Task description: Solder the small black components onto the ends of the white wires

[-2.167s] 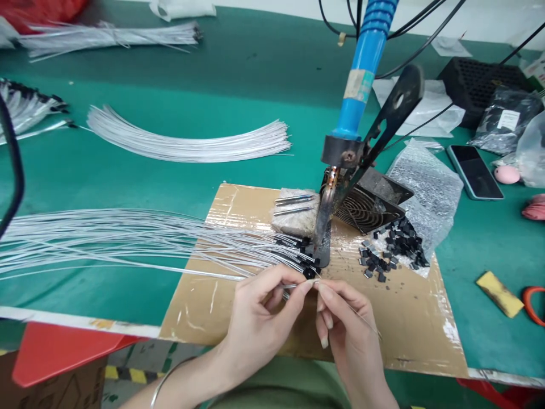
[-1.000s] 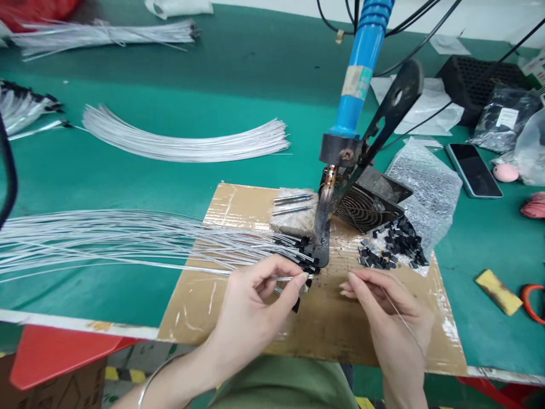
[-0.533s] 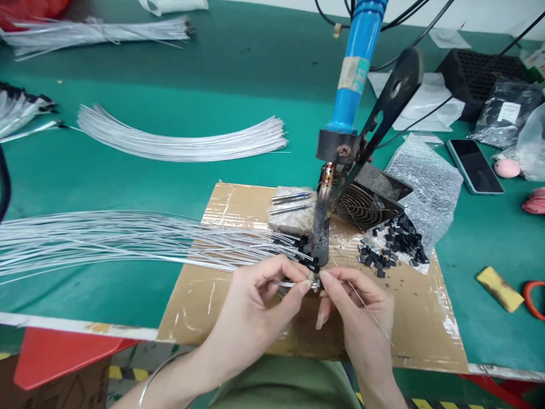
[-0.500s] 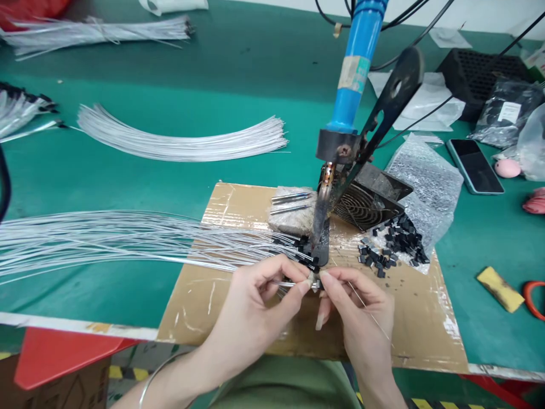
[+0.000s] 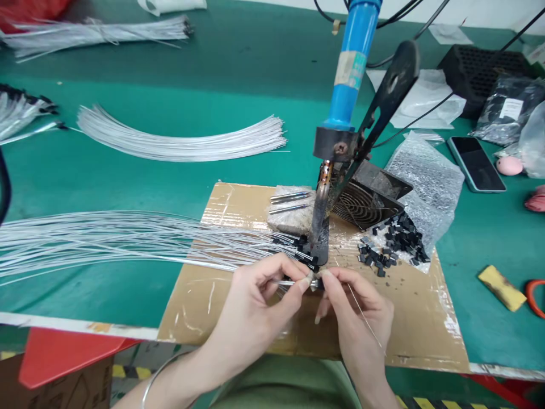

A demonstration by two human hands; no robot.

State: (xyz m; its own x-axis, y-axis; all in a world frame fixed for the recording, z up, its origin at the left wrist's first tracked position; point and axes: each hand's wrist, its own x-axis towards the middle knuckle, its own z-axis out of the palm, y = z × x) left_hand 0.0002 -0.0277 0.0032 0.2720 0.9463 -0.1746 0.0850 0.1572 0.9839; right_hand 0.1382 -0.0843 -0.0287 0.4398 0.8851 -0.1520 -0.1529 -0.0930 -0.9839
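My left hand pinches the end of a thin white wire between thumb and forefinger. My right hand pinches a small black component against that wire's tip, and a thin metal strand trails back over its knuckles. Both fingertips meet just below the tip of a blue-handled soldering iron clamped upright in a dark metal stand. A fan of white wires with black ends spreads left from there across the cardboard sheet.
A heap of small black components lies on bubble wrap right of the iron, beside a fan grille. More wire bundles lie at the back left. A phone, a yellow sponge and bags sit to the right.
My right hand went out toward the black components, then came back to the left hand's fingertips with a component. The two hands now press together a little closer under the iron.
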